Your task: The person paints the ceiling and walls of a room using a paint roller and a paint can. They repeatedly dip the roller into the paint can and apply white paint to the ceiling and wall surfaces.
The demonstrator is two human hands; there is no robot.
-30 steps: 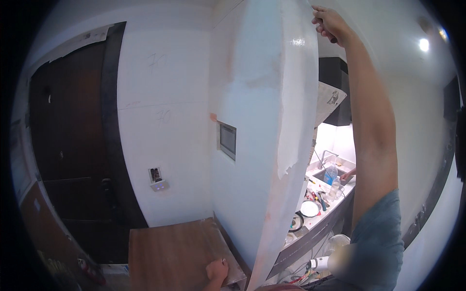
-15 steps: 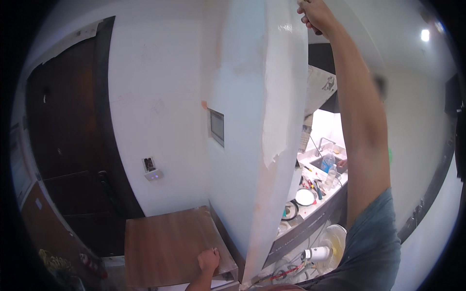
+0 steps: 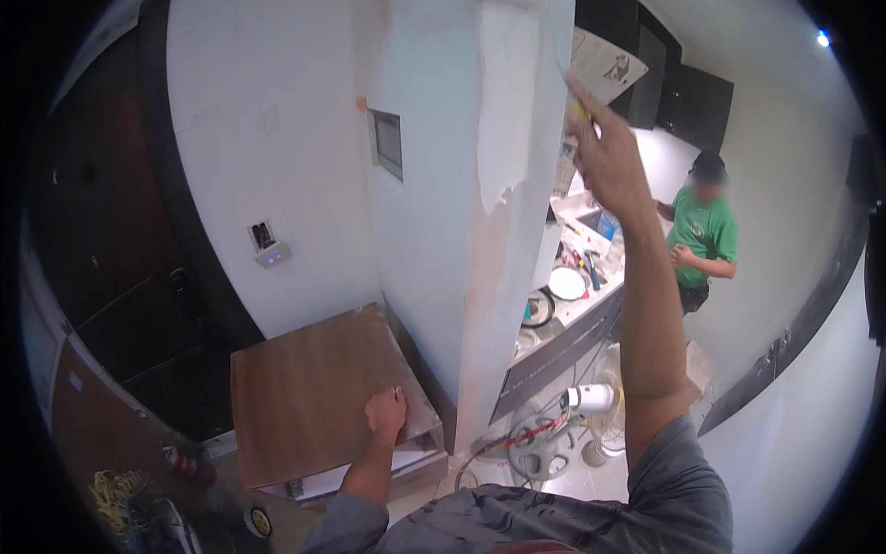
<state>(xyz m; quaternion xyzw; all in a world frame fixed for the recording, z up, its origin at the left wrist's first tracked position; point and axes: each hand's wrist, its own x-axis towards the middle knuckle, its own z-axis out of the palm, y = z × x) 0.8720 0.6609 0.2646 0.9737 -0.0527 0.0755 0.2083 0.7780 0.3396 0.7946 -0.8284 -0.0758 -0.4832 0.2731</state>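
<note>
My right hand point(image 3: 604, 157) is raised at the edge of the pale blue column point(image 3: 425, 240), closed around a tool with a yellow part point(image 3: 579, 109), blurred and partly hidden by my fingers. A smooth white patch point(image 3: 500, 111) with a ragged lower edge runs along the column. My left hand point(image 3: 386, 411) is closed and rests on the brown wooden cabinet top point(image 3: 305, 388); something small shows at its fingers, too small to make out.
A co-worker in a green T-shirt point(image 3: 701, 231) stands by a cluttered counter point(image 3: 591, 305) beyond the column. Below lie hoses, a white machine point(image 3: 591, 399) and floor clutter. A dark door point(image 3: 115, 258) is at left, with a red cylinder point(image 3: 189, 462) and yellow cord point(image 3: 120, 499) below.
My right hand has come down along the column's edge. The view has tipped downward, bringing more floor and my shirt into it. The co-worker in green has come into clear view.
</note>
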